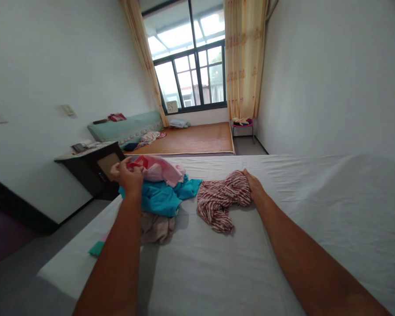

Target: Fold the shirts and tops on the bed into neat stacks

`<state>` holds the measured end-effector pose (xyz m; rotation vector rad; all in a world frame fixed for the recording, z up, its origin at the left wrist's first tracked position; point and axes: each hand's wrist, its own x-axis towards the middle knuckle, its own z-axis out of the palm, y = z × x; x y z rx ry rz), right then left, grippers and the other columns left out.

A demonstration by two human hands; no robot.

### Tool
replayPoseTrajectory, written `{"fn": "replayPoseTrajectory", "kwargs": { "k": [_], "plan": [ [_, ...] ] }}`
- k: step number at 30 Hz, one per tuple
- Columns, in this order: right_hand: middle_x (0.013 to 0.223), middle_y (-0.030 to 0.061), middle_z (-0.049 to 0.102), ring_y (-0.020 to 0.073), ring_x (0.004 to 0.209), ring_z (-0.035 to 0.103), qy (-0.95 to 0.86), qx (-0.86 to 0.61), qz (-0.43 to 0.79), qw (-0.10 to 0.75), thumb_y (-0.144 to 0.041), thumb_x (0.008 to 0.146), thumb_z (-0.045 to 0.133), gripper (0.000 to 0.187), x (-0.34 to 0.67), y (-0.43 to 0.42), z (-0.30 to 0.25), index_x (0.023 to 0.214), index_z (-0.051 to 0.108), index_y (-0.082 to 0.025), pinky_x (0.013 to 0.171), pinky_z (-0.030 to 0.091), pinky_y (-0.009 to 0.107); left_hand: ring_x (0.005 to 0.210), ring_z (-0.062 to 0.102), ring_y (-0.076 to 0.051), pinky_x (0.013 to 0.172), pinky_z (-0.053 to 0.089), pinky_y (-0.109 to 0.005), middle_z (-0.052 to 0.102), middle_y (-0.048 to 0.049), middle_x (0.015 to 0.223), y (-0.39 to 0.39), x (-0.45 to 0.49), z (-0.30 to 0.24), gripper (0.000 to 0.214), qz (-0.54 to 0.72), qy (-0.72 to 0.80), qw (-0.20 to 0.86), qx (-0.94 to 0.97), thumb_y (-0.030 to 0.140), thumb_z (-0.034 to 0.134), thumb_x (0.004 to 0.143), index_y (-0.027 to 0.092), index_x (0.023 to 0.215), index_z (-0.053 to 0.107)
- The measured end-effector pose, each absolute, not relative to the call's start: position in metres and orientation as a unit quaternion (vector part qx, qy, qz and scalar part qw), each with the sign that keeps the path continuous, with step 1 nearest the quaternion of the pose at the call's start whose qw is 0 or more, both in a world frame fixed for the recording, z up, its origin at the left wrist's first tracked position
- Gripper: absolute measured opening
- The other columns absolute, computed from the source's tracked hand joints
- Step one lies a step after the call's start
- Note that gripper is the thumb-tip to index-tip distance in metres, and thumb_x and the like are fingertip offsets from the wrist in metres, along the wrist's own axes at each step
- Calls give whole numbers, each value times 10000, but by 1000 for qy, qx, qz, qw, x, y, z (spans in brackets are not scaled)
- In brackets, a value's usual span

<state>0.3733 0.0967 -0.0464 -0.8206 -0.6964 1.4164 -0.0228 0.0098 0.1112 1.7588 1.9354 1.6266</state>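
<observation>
Near the far edge of the white bed point(200, 276), my left hand point(127, 174) has fingers clamped on pink cloth point(159, 169) over the blue garment point(159, 197); right hand point(254, 186) touches the striped garment point(217, 204), grip hidden, can't tell. Early stage, I judge: everything's crumpled.

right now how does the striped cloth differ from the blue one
The striped cloth has dark reddish and white stripes; the blue cloth looks plain. The striped cloth has the right hand at its right edge; the blue cloth lies partly under the pink cloth. Both look rumpled.
</observation>
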Motion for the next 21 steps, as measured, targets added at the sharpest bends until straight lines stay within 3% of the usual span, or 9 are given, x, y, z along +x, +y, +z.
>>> {"fn": "replayPoseTrajectory", "kwargs": {
  "k": [2,3,6,8,10,12,15,18,21],
  "plan": [
    [732,29,726,213,677,691,-318,-359,623,618,-518,747,678,370,372,94,-45,901,640,-184,661,586,370,1394,207,-346,1078,266,-576,532,-130,1230,1,8,93,329,522,637,-123,553,222,478,807,215,1126,559],
    [761,32,730,209,689,690,-338,-354,629,604,-523,749,674,382,372,92,-43,923,643,-184,672,583,367,1368,272,-334,1090,265,-551,536,-137,1240,-3,29,82,311,475,618,-132,612,203,464,819,207,1108,581],
    [896,37,738,193,775,687,-457,-338,638,520,-472,719,717,416,370,83,-38,1020,657,-191,738,567,347,1064,589,-244,926,467,-380,659,-66,1049,-12,97,43,209,312,533,-17,786,272,542,812,259,985,658],
    [970,36,732,186,856,676,-559,-339,595,468,-390,666,770,422,368,79,-36,1028,680,-194,807,543,331,987,622,-239,824,489,-339,670,-75,1024,-17,129,20,235,176,493,60,850,343,614,778,274,996,669],
    [923,32,736,186,860,668,-612,-360,523,472,-341,613,791,366,367,79,-36,933,715,-179,839,524,335,943,636,-242,744,477,-331,676,-96,983,-20,142,4,163,161,507,61,844,328,594,799,273,919,688],
    [812,27,734,186,788,665,-590,-390,467,531,-347,593,785,305,368,84,-37,830,722,-166,808,529,350,916,644,-241,732,467,-342,678,-106,966,-20,138,-1,199,188,541,40,819,314,500,861,257,902,686],
    [748,13,721,164,690,654,-460,-406,438,657,-381,604,766,316,377,93,-33,832,696,-173,720,545,328,911,643,-222,785,483,-331,690,-71,956,-16,112,13,305,322,564,63,758,347,396,912,221,976,666],
    [742,-3,716,150,647,649,-320,-363,465,741,-341,567,802,392,392,99,-21,898,662,-187,656,553,303,902,640,-202,785,508,-304,697,-24,920,-13,87,35,319,524,532,164,644,429,443,887,207,986,649],
    [795,-14,718,128,629,638,-258,-320,493,767,-286,554,823,443,405,103,-9,947,633,-212,608,552,272,926,642,-207,780,529,-315,700,-28,951,-10,74,48,335,636,501,271,521,458,447,874,202,1006,619]
  ]
}}
